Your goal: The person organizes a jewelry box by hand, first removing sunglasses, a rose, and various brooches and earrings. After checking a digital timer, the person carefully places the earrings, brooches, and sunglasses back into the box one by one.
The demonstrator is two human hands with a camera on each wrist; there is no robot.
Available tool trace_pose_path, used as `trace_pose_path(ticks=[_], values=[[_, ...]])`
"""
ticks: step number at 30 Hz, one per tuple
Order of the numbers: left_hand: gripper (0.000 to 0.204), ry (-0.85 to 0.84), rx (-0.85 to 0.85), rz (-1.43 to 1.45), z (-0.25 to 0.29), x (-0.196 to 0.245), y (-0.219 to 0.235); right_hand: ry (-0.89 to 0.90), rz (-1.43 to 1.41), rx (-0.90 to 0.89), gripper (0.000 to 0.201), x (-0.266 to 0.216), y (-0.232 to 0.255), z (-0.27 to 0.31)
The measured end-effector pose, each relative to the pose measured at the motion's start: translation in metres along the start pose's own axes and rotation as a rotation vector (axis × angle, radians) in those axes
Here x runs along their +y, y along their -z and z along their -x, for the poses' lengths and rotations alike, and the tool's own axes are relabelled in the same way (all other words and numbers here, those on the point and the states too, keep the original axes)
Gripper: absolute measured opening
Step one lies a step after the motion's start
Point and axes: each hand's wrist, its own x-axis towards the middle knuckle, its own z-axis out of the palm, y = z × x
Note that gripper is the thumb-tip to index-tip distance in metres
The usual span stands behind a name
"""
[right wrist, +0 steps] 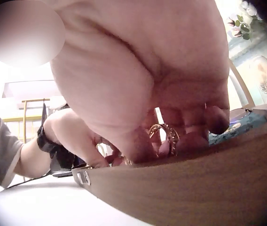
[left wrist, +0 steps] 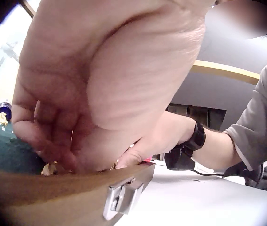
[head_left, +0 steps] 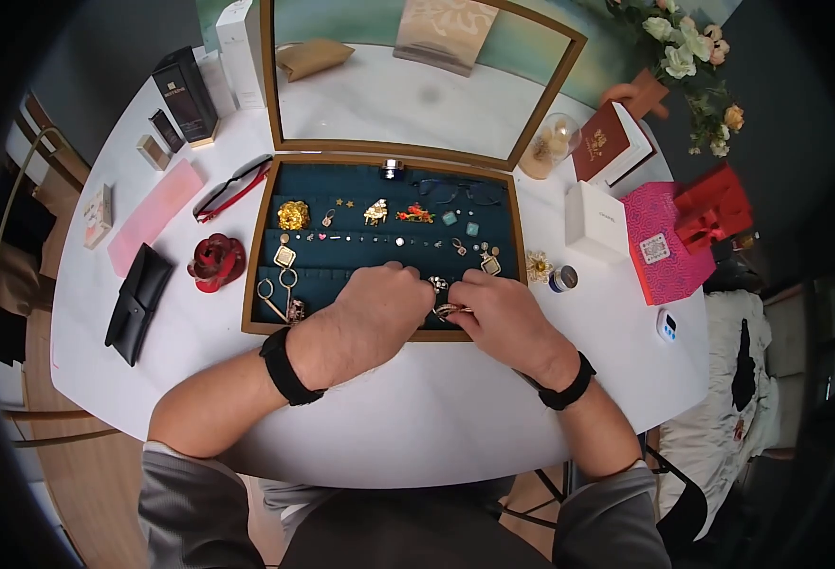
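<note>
Both hands work close together at the front of a wooden jewellery box [head_left: 254,275] lined in dark green. My right hand [head_left: 507,318] pinches a studded gold hoop [right wrist: 172,139] between thumb and fingers, just above the front wall. Beside it my left hand [head_left: 379,308] reaches down over the front row with its fingers bent; a small gold piece [left wrist: 50,168] shows at its fingertips, and I cannot tell whether they grip it. A silvery ornament [head_left: 438,284] lies between the hands. Behind them are rows with a gold flower brooch [head_left: 293,215], a red-orange brooch [head_left: 414,213] and small earrings.
The box's glass lid [head_left: 417,104] stands raised at the back. Left on the white table [head_left: 341,446] are a red rose-shaped object [head_left: 216,263], a black case [head_left: 139,303] and red-black glasses [head_left: 232,188]. On the right sit a white box [head_left: 596,220], a small jar [head_left: 563,278] and a pink bag [head_left: 664,242].
</note>
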Motion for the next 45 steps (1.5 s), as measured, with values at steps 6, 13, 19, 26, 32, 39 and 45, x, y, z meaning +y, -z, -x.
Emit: trace_pose_path(ticks=[6, 13, 19, 26, 32, 39, 45], values=[[0.025, 0.031, 0.029, 0.094, 0.006, 0.001, 0.003, -0.207, -0.166, 0.199, 0.014, 0.015, 0.050, 0.027], [0.016, 0.060, 0.069, 0.128, 0.009, -0.002, 0.001, -0.486, -0.145, 0.041, 0.008, 0.054, 0.059, 0.073], [0.010, 0.092, 0.048, 0.076, 0.018, -0.002, 0.007, -0.502, -0.188, 0.099, 0.012, 0.061, 0.049, 0.074], [0.010, 0.111, 0.014, 0.145, 0.021, -0.009, 0.008, -0.329, 0.075, 0.473, 0.012, 0.066, 0.062, 0.066], [0.014, 0.213, -0.073, -0.063, 0.024, -0.002, 0.016, -0.289, 0.385, 0.572, 0.007, 0.083, 0.055, 0.053], [0.012, 0.185, -0.026, 0.025, 0.035, -0.001, 0.005, -0.202, 0.393, 0.648, 0.008, 0.091, 0.038, 0.057], [0.012, 0.133, 0.034, 0.095, 0.037, -0.010, 0.008, -0.149, 0.356, 0.688, 0.008, 0.086, 0.034, 0.058]])
